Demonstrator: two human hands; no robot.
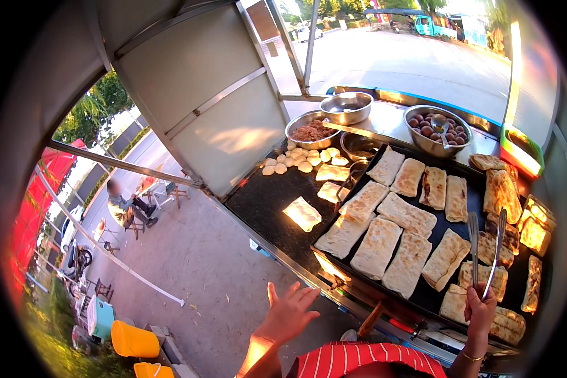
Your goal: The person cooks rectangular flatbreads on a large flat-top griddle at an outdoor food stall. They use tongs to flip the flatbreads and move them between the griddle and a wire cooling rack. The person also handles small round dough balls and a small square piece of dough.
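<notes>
My right hand point(481, 307) grips a pair of metal tongs point(473, 245) near their joined end. The tongs' arms are spread above browned rectangular flatbreads point(490, 248) on the right of a black griddle point(476, 191), and I see nothing clamped between them. Paler flatbreads point(377, 248) lie close together across the griddle's left half. My left hand point(289, 309) is held in the air with its fingers apart, on my side of the counter's front edge, holding nothing.
Filled dough pieces point(302, 214) and dough balls point(280, 168) lie on the dark worktop point(257, 203). Behind stand a bowl of reddish filling point(312, 131), a steel bowl point(346, 107) and a bowl of brown eggs point(423, 124). A person point(128, 208) sits outside at left.
</notes>
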